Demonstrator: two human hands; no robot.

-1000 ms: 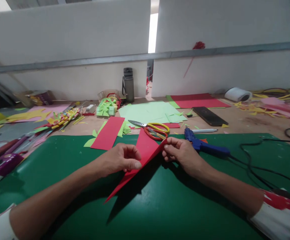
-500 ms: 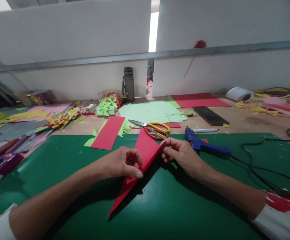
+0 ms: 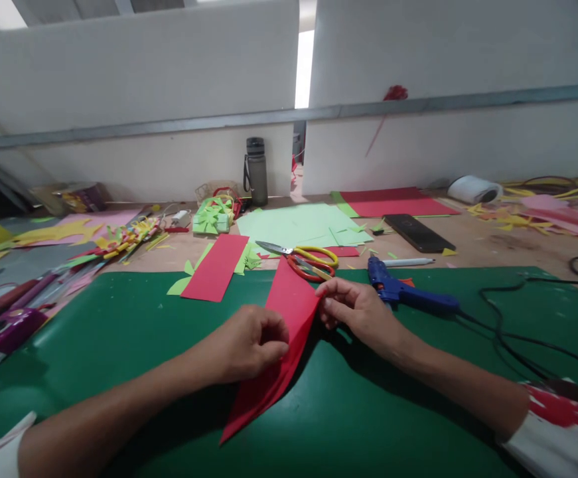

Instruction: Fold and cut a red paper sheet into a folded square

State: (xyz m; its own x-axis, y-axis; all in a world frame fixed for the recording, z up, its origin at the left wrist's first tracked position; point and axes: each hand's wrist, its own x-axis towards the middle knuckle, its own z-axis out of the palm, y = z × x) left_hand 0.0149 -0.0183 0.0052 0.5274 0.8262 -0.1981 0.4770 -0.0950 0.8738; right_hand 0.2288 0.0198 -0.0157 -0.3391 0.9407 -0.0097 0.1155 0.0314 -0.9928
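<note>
A folded sheet of red paper lies slanting on the green mat, its lower corner pointing toward me. My right hand pinches its right corner between thumb and fingers. Over the middle of the sheet is my left hand, its fingers curled and thumb tip against them. Whether a paper edge is between those fingertips is hidden. Scissors with one yellow and one red handle rest at the sheet's far end. To the right of my right hand lies a blue glue gun.
A red paper strip lies left of the scissors, over green scraps. Behind are light green sheets, a grey bottle and a black phone. A white pen lies beyond the glue gun. Its black cable crosses the mat's right side.
My left hand has curled its thumb in against the fingers. The red paper's folded layers have spread and bow more toward me. My right hand keeps its pinch at the corner.
</note>
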